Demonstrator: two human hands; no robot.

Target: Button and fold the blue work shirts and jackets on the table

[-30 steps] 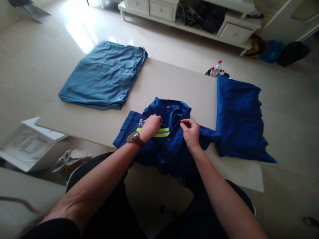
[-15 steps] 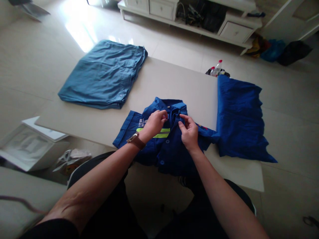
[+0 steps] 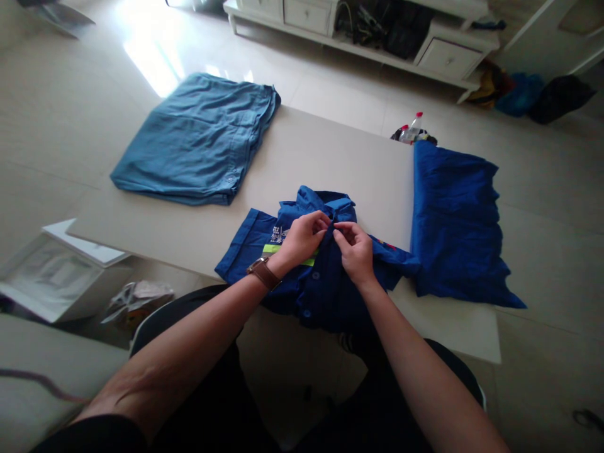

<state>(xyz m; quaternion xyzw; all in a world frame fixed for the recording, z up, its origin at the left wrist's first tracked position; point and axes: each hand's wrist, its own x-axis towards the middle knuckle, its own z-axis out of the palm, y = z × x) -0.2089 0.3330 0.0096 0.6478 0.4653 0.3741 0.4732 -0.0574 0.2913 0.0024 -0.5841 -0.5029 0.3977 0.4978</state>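
The yellow-striped shirt [image 3: 330, 296] lies over the surface [image 3: 340, 151]'s near edge, front opening [image 3: 314, 286] running toward it; left hand [image 3: 307, 238] and right hand [image 3: 355, 250], equally close, apparently pinch it below the collar [image 3: 309, 199].

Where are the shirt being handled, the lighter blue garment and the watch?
Shirt [image 3: 325, 294]: head view, on its lower front.
Lighter blue garment [image 3: 195, 141]: head view, middle of its top surface.
Watch [image 3: 267, 275]: head view, on its brown strap.

A black sleeve [image 3: 101, 434] and brown-strapped wristwatch [image 3: 264, 273] show.
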